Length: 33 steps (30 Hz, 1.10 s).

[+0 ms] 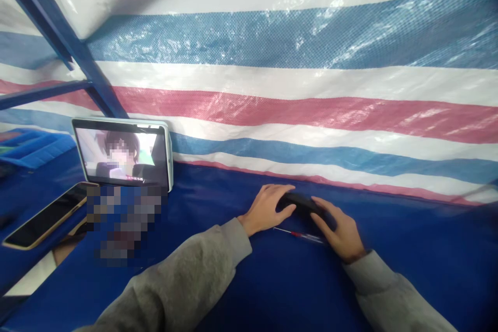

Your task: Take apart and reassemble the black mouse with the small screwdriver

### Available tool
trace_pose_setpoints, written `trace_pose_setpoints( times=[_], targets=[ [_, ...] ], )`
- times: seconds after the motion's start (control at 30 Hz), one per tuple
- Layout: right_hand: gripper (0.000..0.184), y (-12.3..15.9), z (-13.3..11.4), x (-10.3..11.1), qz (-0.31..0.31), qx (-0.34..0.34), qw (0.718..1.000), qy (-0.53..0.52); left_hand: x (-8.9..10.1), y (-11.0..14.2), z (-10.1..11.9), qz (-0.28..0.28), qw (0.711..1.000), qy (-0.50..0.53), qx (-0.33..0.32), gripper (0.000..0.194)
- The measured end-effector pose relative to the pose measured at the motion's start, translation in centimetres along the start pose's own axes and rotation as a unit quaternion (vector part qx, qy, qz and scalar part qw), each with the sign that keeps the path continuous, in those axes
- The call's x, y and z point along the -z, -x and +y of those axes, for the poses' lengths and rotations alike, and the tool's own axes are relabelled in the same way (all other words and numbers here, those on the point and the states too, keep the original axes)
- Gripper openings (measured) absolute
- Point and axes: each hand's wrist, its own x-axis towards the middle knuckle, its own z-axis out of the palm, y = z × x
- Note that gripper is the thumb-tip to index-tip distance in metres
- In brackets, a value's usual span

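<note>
Apparently at a handling step: steadying a dark object [301, 202] between the left hand [268, 209] and the right hand [339, 225]. At left, holding one end with fingers and thumb moderately parted; at right, holding the opposite end with fingers bent over it. Too blurred to tell the exact kind of object or any contact with the worktop [295, 290]. Note a slim red-and-clear tool [296, 234], ungripped, lying just wearer-side of the object, between both sets of fingers. For turning, secure both ends; for taking up the tool, probably free the right fingers first.
</note>
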Motion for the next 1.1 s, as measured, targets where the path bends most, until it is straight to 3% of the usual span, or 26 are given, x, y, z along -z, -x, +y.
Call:
trace_pose_setpoints(
  times=[0.2,0.3,0.4,0.47,0.57,0.67,0.87,1.1],
  targets=[
    [0.040,-0.5,-0.6,-0.1,-0.027,-0.001,1.000,-0.012,-0.5,0.1,-0.4,-0.039,0.994,-0.035,-0.097,0.039],
    [0.039,-0.6,-1.0,0.5,0.011,0.007,1.000,0.006,-0.8,0.0,-0.8,-0.047,0.996,-0.022,-0.077,0.037],
    [0.032,-0.9,-1.4,2.4,0.061,0.000,0.997,0.037,-0.8,-0.1,-0.9,-0.046,0.997,0.001,-0.054,0.036],
    [0.032,-1.2,-1.6,4.1,-0.012,0.018,0.999,0.032,-0.7,-0.1,-0.8,-0.048,0.998,0.014,-0.045,0.035],
    [0.029,-1.7,-2.3,5.9,-0.222,0.025,0.975,0.014,-0.4,-0.2,-0.4,-0.054,0.998,0.032,-0.026,0.034],
    [0.021,-1.9,-3.3,6.0,-0.317,0.001,0.947,0.047,-0.2,-0.3,-0.2,-0.061,0.997,0.053,-0.003,0.034],
    [0.016,-1.7,-5.1,4.7,-0.375,0.021,0.922,0.091,-0.1,-0.3,-0.2,-0.056,0.994,0.092,0.022,0.034],
    [0.022,-4.7,-7.1,8.0,-0.385,0.025,0.920,0.073,-0.1,-0.4,-0.5,-0.007,0.978,0.200,0.060,0.045]
  ],
)
